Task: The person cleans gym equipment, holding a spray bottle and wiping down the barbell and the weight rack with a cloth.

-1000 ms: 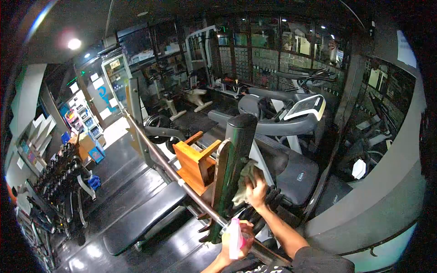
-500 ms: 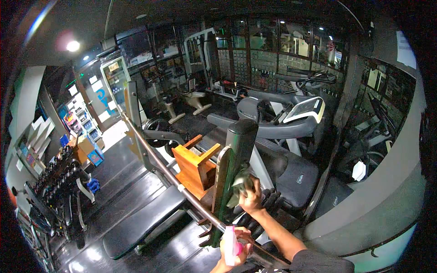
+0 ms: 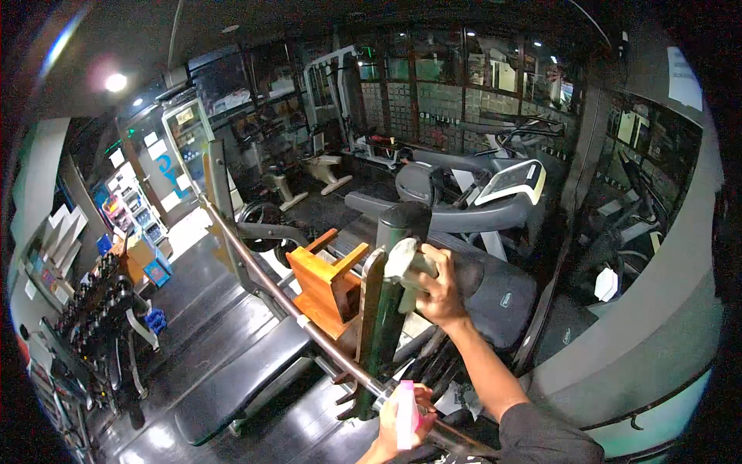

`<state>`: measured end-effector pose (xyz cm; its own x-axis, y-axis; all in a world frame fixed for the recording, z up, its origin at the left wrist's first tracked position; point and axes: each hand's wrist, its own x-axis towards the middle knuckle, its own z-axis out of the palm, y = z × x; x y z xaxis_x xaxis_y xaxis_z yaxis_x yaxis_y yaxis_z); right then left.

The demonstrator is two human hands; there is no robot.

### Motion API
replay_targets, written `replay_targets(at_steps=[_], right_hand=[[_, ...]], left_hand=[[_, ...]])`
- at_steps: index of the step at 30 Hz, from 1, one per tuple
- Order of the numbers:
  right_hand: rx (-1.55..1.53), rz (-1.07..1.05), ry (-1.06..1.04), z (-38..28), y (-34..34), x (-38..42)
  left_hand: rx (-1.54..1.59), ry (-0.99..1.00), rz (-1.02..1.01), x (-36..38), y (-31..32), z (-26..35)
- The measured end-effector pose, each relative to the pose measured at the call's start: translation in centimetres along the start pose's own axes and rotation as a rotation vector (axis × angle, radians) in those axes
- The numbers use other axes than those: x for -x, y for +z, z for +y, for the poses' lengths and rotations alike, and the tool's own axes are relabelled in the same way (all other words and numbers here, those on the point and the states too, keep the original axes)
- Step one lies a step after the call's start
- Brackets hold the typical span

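Observation:
My right hand (image 3: 440,290) is closed on a pale grey cloth (image 3: 401,259). The cloth is pressed against the upper part of the dark rack upright (image 3: 380,325), just below its rounded top. Lower down, my left hand (image 3: 393,421) is wrapped round a pink-and-white spray bottle (image 3: 406,414), close to the barbell (image 3: 290,305). That bar lies slantwise across the rack, from the far upright (image 3: 220,201) to the near one. A padded black bench (image 3: 243,379) sits under the bar.
A wooden stool (image 3: 325,282) stands just behind the bar. Beyond the upright is a treadmill (image 3: 479,209). A dumbbell rack (image 3: 100,309) runs along the left, with cardboard boxes (image 3: 135,259) behind it. A curved grey wall (image 3: 618,371) closes the right side.
My right hand has moved up the upright with the cloth, from its side to near the top. My left hand and the bottle have shifted slightly right.

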<state>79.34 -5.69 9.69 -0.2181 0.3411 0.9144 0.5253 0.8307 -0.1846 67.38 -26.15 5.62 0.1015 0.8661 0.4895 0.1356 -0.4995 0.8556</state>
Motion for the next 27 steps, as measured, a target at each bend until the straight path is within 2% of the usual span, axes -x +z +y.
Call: replay_targets(at_steps=[2,4,7,8,10,11,14,16,18,19,20,22,24,25,26,27], right_hand=[[0.002,0.052,-0.073,2.3,0.5,1.2],[-0.126,0.086,0.020,5.3,1.9,4.0],[-0.060,0.030,0.212,5.4,1.3,5.7],[-0.062,0.028,0.209,4.9,0.8,5.2],[-0.018,-0.009,0.299,2.7,-1.0,3.1],[-0.140,0.138,0.289,1.6,-1.3,1.6],[-0.054,0.283,0.125,-1.8,-2.0,-1.3],[0.039,0.065,-0.108,-2.2,-2.0,-2.3],[0.225,-0.093,-0.167,-2.8,-2.0,-3.6],[0.152,-0.005,-0.190,-0.4,-0.6,-2.5],[0.197,-0.021,-0.221,0.3,-1.5,-2.8],[0.187,0.044,-0.166,2.2,-2.0,-3.0],[0.144,0.111,0.067,3.7,-2.7,-3.1],[0.083,0.146,0.177,4.0,-3.0,-3.4],[0.057,0.175,0.266,3.5,-3.4,-4.1],[0.016,0.267,0.250,3.5,-3.3,-4.2]], left_hand=[[-0.036,0.035,-0.005,-0.1,0.0,-0.1],[-0.083,0.073,0.021,0.3,0.2,-0.5],[-0.095,0.102,0.035,0.2,0.1,-0.1],[-0.096,0.103,0.038,0.4,0.3,-0.6],[0.027,0.081,0.071,1.1,0.9,-1.8],[0.023,0.079,0.074,1.0,0.8,-1.5],[0.077,0.061,0.073,0.7,0.6,-0.7],[0.050,0.046,0.075,0.8,0.7,-1.0],[0.095,0.061,0.112,0.6,0.9,-0.8],[0.138,0.078,0.150,0.6,1.0,-0.6],[0.130,0.075,0.142,0.8,1.0,-0.8],[0.421,-0.082,0.139,1.4,0.6,-1.4],[0.154,0.008,0.197,0.3,0.4,0.9],[0.242,0.010,0.213,0.2,0.5,0.8],[0.196,0.050,0.217,0.2,0.5,0.4],[0.150,0.090,0.222,0.1,0.4,0.0]])
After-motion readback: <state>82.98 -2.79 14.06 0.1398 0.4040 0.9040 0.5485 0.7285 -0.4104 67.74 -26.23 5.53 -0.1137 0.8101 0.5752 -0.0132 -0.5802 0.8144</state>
